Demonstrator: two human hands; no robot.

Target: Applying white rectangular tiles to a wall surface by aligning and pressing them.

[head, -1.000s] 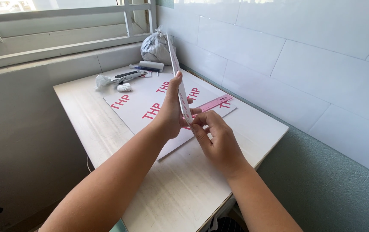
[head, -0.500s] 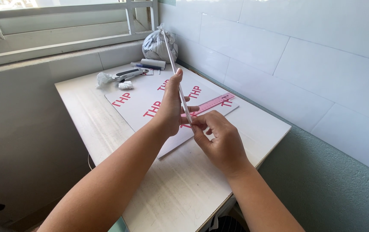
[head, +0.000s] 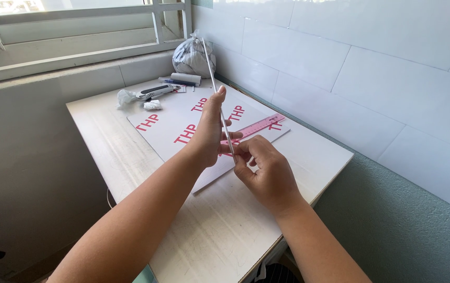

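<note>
Both my hands hold a thin white sheet seen edge-on, standing upright above the table. My left hand presses flat against its left face, fingers pointing up. My right hand pinches its lower near edge. Beneath them lies a large white board with red letters, and a pink ruler rests across that board just beyond my hands.
The pale wooden table stands in a corner under a window, tiled wall at right. At its far end are a knotted plastic bag, a utility knife, pens, and crumpled paper. The table's right and near edges drop off.
The upright sheet has tilted slightly away and its top has shifted left relative to the bag. Both hands keep their grip in nearly the same place.
</note>
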